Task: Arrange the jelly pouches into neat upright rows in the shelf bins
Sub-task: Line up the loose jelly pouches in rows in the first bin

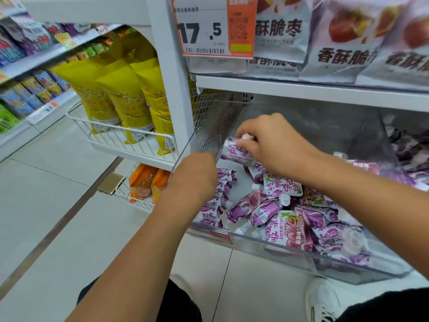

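A clear plastic bin [253,242] on the low shelf holds several purple-and-white jelly pouches [274,212] with white caps, most lying loose in a heap. My right hand [271,145] is shut on one pouch [234,152] near its cap, holding it at the bin's back left. My left hand [193,175] rests at the bin's left side over a row of pouches [220,196] standing along that wall; its fingers are hidden behind the hand.
The shelf above [301,91] carries white snack bags and an orange price tag [214,26]. Left of the bin, a white wire basket [120,140] holds yellow bags; a lower one holds orange packs [148,182]. Another bin of purple pouches [413,154] sits right. Tiled floor lies below.
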Demonstrator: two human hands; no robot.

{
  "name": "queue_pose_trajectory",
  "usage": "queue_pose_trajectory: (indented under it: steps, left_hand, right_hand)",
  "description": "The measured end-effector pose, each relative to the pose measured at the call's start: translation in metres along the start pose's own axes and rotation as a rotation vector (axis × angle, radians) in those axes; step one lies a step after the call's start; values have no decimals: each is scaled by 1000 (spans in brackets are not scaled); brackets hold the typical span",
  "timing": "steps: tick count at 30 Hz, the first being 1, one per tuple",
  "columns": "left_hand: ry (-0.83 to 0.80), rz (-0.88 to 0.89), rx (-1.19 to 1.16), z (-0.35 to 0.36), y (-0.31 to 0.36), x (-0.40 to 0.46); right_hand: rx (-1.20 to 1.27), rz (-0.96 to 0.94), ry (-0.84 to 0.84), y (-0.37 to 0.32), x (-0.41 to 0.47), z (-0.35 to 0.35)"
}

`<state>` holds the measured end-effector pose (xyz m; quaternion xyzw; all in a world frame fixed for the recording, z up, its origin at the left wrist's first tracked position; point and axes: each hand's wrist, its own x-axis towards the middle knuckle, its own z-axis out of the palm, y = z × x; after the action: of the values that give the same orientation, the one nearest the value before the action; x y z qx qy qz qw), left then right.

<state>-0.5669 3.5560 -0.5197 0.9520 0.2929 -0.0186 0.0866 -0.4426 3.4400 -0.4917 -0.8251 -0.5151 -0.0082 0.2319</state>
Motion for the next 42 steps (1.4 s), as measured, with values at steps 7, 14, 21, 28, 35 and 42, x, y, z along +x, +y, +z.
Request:
queue_pose_trajectory:
  steps: [7, 14, 21, 28, 35, 42]
  left_hand:
    - [84, -59, -1, 5, 0, 0]
    - [194, -52, -71, 7, 3, -1]
    - [194, 48, -84, 11, 5, 7]
    - [211, 30, 45, 14, 6, 12]
    - [235, 43, -59, 13, 1, 11]
    - [201, 35, -121, 13, -2, 12]
  right_hand:
    - [82, 191, -490, -8, 53, 37]
    - [464, 435, -770, -2, 56, 54]
    - [942, 621, -768, 7, 33, 47]
    - [34, 46, -834, -2, -13, -4]
    - [-115, -113, -747, -9, -33, 17]
    - [-23, -109, -623, -1, -32, -2]
